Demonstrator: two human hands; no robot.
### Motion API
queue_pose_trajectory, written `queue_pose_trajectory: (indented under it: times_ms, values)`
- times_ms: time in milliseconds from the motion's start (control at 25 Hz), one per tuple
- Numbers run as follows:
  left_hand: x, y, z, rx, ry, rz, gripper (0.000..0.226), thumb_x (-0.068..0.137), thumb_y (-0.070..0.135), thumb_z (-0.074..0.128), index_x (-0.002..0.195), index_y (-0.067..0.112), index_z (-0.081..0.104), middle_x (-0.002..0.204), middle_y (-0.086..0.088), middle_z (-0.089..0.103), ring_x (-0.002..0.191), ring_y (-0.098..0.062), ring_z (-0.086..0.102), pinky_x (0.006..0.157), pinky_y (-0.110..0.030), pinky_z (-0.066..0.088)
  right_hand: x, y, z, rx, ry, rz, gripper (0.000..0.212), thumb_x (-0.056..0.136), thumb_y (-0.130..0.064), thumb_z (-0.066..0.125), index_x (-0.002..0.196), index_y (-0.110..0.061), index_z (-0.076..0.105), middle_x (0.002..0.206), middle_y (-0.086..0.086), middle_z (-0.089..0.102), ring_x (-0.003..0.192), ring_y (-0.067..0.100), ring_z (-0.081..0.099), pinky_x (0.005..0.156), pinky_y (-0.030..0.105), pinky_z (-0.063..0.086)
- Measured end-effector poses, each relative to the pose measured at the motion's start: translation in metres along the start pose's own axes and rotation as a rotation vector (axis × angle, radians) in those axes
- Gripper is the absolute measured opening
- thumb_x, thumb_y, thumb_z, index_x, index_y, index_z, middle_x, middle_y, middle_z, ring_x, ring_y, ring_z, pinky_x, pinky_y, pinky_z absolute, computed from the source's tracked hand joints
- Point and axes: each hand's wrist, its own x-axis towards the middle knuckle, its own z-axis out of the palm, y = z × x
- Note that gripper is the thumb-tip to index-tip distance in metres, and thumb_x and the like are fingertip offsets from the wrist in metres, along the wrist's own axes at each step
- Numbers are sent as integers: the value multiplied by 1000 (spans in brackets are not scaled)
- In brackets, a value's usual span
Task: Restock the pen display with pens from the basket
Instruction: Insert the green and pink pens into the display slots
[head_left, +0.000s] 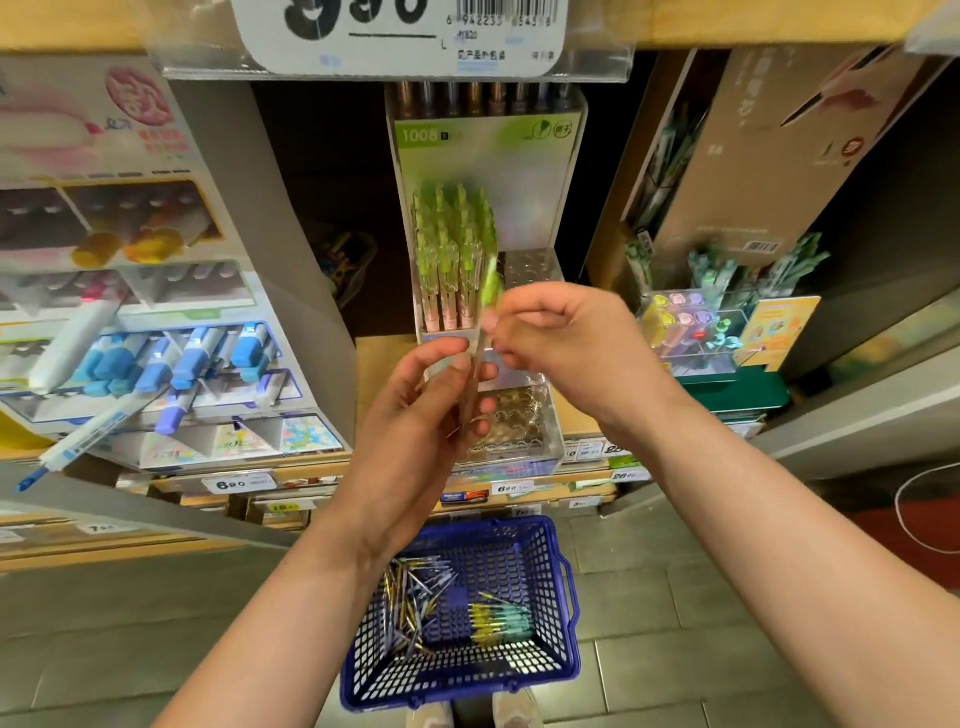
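Both hands hold 1 clear pen (489, 291) with a green top, just in front of the pen display (532, 270). The left hand (415, 415) curls its fingers (441, 356) round the low part. The right hand (566, 340) pinches it higher up. The blue basket (567, 590) sits on the floor (675, 597) below, with more pens (410, 608) inside.

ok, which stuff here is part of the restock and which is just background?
Job: pen, held by left hand and right hand; pen display; basket; basket pens.
Background: marker rack; pastel pen stand; cardboard box; price label.
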Motion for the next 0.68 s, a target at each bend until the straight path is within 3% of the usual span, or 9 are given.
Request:
queue_pose_trajectory:
  times_ms: [120, 280, 480, 680]
  values:
    - [-4, 1, -1, -8, 54, -51, 28, 89, 32, 68, 115, 23, 62, 100, -11, 70, 82, -21, 65, 74, -32, 51, 12, -19, -12, 123, 185, -47, 10, 90, -11, 72, 84, -18, 74, 78, 7, 77, 74, 18, 74, 81, 42, 63]
    - [-14, -5, -3, 135, 65, -45, 28, 89, 36, 64, 115, 27, 61, 98, -8, 71, 86, -24, 65, 76, -33, 51, 25, -29, -23, -221, 375, -221, 11, 87, -19, 68, 93, -22, 77, 79, -6, 77, 78, 9, 74, 80, 38, 61]
    - [-15, -9, -3, 167, 57, -42, 32, 91, 33, 64, 121, 23, 59, 95, -8, 70, 87, -27, 66, 81, -36, 52, 27, -20, -8, -360, 308, -272, 8, 89, -27, 69, 90, -30, 76, 76, -10, 75, 76, 5, 72, 75, 32, 59]
    - [-15, -9, -3, 133, 76, -31, 37, 90, 31, 63, 124, 20, 56, 94, -10, 70, 84, -27, 65, 79, -35, 53, 29, 1, 1, -479, 307, -358, 12, 89, -30, 75, 92, -19, 78, 79, -11, 74, 79, -2, 67, 71, 8, 52]
